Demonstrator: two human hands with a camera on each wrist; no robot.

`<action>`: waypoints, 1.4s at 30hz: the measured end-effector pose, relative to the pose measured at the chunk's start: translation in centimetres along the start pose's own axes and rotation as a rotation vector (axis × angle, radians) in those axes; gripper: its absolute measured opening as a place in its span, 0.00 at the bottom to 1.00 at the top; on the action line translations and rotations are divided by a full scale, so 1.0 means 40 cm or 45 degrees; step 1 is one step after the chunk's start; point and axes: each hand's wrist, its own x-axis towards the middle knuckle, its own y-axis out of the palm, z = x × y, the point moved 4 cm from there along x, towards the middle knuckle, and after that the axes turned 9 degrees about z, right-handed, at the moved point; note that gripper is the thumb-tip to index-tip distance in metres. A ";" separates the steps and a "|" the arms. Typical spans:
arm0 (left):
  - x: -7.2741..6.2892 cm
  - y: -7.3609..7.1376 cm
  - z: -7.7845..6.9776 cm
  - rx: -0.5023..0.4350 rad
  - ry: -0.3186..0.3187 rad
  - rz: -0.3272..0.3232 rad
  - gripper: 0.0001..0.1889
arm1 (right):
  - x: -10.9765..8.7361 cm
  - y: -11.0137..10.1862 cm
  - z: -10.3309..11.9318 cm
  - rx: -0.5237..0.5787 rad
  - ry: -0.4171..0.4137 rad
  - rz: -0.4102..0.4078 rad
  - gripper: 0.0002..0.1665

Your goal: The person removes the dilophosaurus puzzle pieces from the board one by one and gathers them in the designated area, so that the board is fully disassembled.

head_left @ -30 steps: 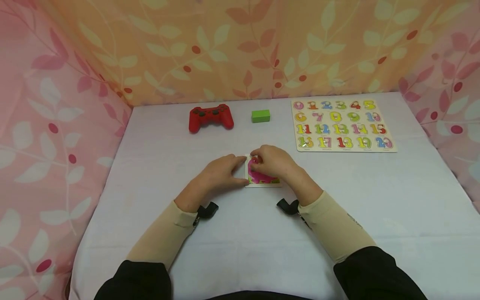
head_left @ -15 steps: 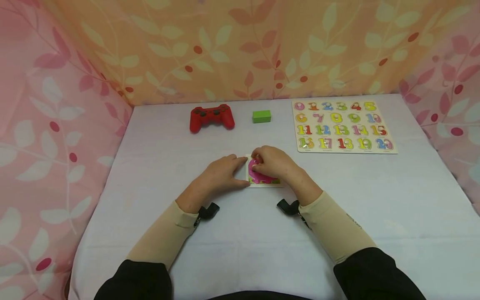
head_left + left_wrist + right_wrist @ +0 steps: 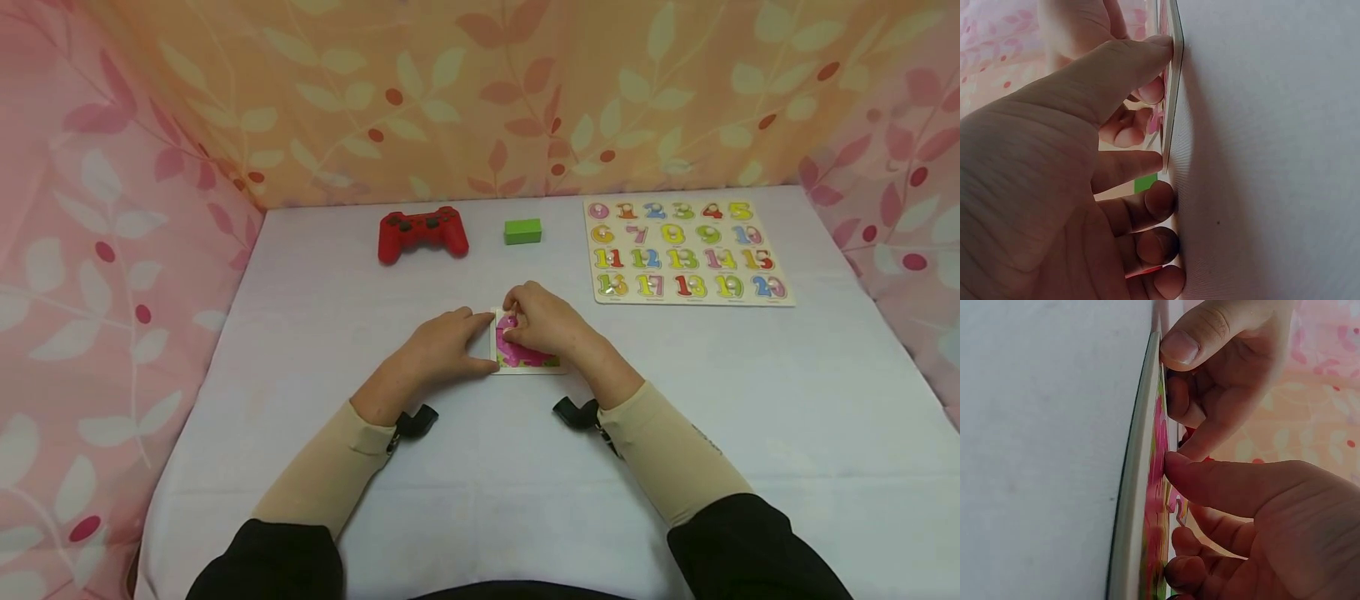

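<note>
Puzzle board [image 3: 528,372]: pale-rimmed, pink animal [image 3: 522,354] over green. Left hand [image 3: 441,346]: grip spread, touching 9 o'clock edge. Right hand [image 3: 551,322]: pinches pink piece [image 3: 505,323], 11 o'clock.

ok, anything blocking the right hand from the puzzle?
Nothing visible. The right hand is at the puzzle; the left hand holds its left edge, off to the side. The block lies beyond, apart.

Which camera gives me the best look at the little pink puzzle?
The head view: it looks down on the pink puzzle, showing much of its picture, though the right hand covers part. Both wrist views catch it nearly edge-on, mainly its pale side and slivers of pink.
</note>
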 end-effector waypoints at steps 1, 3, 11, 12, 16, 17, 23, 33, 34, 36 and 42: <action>-0.001 -0.001 0.000 -0.002 -0.002 0.000 0.45 | 0.000 -0.001 0.001 -0.006 -0.003 -0.009 0.23; -0.001 -0.002 0.000 -0.001 -0.004 0.000 0.45 | 0.001 -0.003 0.001 -0.019 -0.010 -0.021 0.23; -0.003 -0.002 -0.003 0.009 0.002 -0.009 0.45 | -0.003 -0.017 0.006 -0.098 -0.056 -0.068 0.22; -0.003 -0.002 -0.003 0.007 0.003 -0.010 0.45 | -0.003 -0.018 0.008 -0.114 -0.063 -0.071 0.21; -0.004 -0.003 -0.004 -0.004 0.012 -0.018 0.44 | -0.005 -0.021 0.010 -0.174 -0.081 -0.078 0.20; -0.004 -0.003 -0.004 -0.005 0.014 -0.019 0.44 | -0.005 -0.021 0.010 -0.193 -0.084 -0.075 0.20; -0.004 -0.002 -0.002 0.001 0.021 -0.019 0.44 | -0.007 -0.020 0.013 -0.258 -0.105 -0.035 0.23; -0.003 -0.001 -0.002 -0.006 0.014 -0.024 0.44 | -0.013 -0.024 0.013 -0.356 -0.132 -0.048 0.26; -0.002 -0.001 -0.002 -0.008 0.014 -0.020 0.44 | -0.017 -0.029 0.014 -0.345 -0.125 -0.058 0.26; -0.001 0.000 -0.002 -0.014 0.017 -0.015 0.45 | -0.028 -0.044 0.018 -0.304 -0.121 -0.077 0.26; 0.000 -0.001 0.000 -0.011 0.002 -0.005 0.45 | -0.078 -0.102 0.041 -0.202 -0.141 -0.148 0.27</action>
